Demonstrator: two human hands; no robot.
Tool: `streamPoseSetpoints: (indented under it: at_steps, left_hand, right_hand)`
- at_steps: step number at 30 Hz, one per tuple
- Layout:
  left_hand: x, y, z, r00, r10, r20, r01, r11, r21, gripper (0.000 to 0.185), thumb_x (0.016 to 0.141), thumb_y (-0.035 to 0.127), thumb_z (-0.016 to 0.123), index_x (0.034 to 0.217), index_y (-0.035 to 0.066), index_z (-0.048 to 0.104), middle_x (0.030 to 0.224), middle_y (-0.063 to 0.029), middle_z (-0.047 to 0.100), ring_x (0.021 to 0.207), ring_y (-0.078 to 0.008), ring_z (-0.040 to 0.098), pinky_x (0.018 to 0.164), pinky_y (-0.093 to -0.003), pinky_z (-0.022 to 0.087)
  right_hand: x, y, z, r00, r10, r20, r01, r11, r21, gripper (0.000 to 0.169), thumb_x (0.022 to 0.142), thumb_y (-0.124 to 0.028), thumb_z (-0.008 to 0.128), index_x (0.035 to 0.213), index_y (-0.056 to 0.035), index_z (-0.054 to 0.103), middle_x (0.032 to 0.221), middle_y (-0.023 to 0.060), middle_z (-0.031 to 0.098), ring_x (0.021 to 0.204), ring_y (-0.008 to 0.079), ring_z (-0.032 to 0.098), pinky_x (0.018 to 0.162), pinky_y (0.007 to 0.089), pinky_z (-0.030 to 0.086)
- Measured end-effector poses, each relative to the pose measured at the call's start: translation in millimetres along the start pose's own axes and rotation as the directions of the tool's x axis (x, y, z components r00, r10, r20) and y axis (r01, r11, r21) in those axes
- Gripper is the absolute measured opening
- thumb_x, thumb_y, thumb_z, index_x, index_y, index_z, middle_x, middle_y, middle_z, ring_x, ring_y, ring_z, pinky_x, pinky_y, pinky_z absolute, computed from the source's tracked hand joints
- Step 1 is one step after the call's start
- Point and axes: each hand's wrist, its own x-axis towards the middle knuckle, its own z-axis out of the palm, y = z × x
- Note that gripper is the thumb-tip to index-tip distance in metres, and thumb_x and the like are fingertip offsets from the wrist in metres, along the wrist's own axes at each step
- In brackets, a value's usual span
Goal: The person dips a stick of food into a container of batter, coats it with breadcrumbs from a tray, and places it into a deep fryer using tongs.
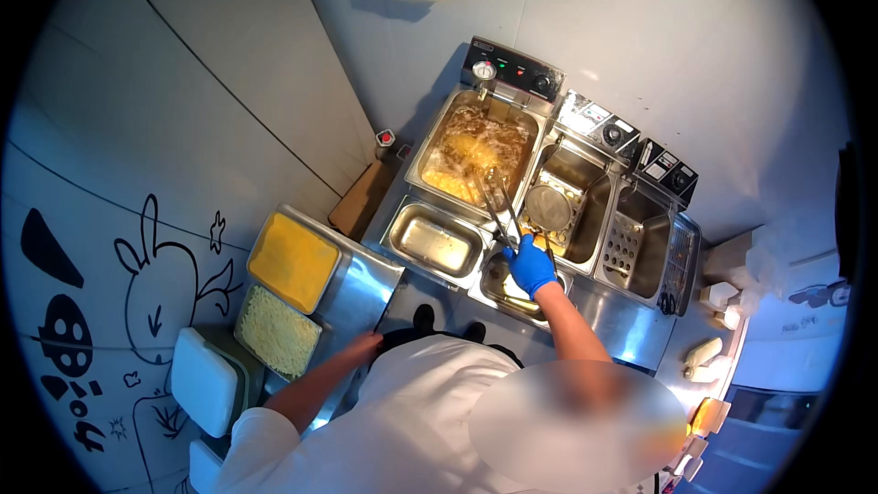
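Observation:
My right hand (531,266), in a blue glove, grips dark tongs (509,204). The tips of the tongs reach into bubbling oil (473,144) in the large fryer tank (420,168), where pale golden pieces of food (449,184) float along the near left side. Below the glove is a small steel pan (483,281) with a utensil partly in it. My bare left hand (367,348) rests by my waist, near the edge of a steel table (363,281); its fingers are mostly hidden.
A steel pan (439,243) sits before the tank. Right of it, a fryer (593,219) holds a round strainer (549,207), beside another fryer (648,247) with a perforated plate. On the left table are a yellow-filled tray (293,261) and a tray of pale shreds (278,331), near a lidded bin (209,381).

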Motion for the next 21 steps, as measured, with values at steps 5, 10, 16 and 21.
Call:
streamPoseSetpoints:
  at_steps: [5, 10, 16, 21]
  left_hand:
    - [-92.2, 94.2, -56.8, 0.977, 0.049, 0.207, -0.104, 0.959, 0.265, 0.068, 0.081, 0.024, 0.076, 0.143, 0.011, 0.051, 0.136, -0.0199, 0.059, 0.128, -0.0398, 0.056, 0.102, -0.046, 0.05]
    - [-164.4, 160.0, -106.9, 0.944, 0.21, 0.254, -0.203, 0.978, -0.051, 0.096, 0.071, 0.015, 0.085, 0.155, 0.013, 0.037, 0.145, -0.0197, 0.052, 0.135, -0.0389, 0.051, 0.109, -0.0464, 0.046]
    - [-201.5, 233.4, -161.4, 0.89, 0.283, 0.358, -0.293, 0.956, -0.028, 0.115, 0.071, 0.024, 0.089, 0.162, 0.012, 0.019, 0.153, -0.0221, 0.043, 0.141, -0.0411, 0.043, 0.115, -0.0483, 0.039]
    - [-173.3, 204.8, -136.3, 0.88, 0.417, 0.226, -0.468, 0.839, 0.277, 0.106, 0.078, 0.04, 0.084, 0.158, 0.001, 0.027, 0.157, -0.0252, 0.037, 0.139, -0.0428, 0.044, 0.116, -0.0482, 0.036]
  right_hand:
    - [-1.7, -0.1, -1.8, 1.0, -0.004, -0.001, 0.004, 1.0, -0.002, 0.05, 0.098, -0.044, 0.061, 0.118, 0.0003, 0.048, 0.098, 0.0293, 0.071, 0.092, 0.048, 0.069, 0.08, 0.0546, 0.055]
    - [-0.7, 1.9, 1.4, 1.0, -0.017, -0.013, 0.017, 1.0, 0.018, 0.05, 0.098, -0.043, 0.061, 0.118, 0.0013, 0.047, 0.096, 0.0324, 0.07, 0.09, 0.0492, 0.069, 0.079, 0.0559, 0.054]
    - [2.9, 5.9, 4.6, 0.999, -0.026, -0.031, 0.026, 1.0, 0.014, 0.051, 0.099, -0.041, 0.061, 0.12, 0.0022, 0.045, 0.095, 0.0338, 0.07, 0.09, 0.0506, 0.069, 0.079, 0.0561, 0.054]
    - [7.4, 7.6, 9.6, 0.999, -0.027, -0.047, 0.027, 1.0, 0.003, 0.054, 0.099, -0.045, 0.059, 0.121, 0.0017, 0.045, 0.097, 0.0333, 0.07, 0.091, 0.0505, 0.069, 0.079, 0.0568, 0.054]
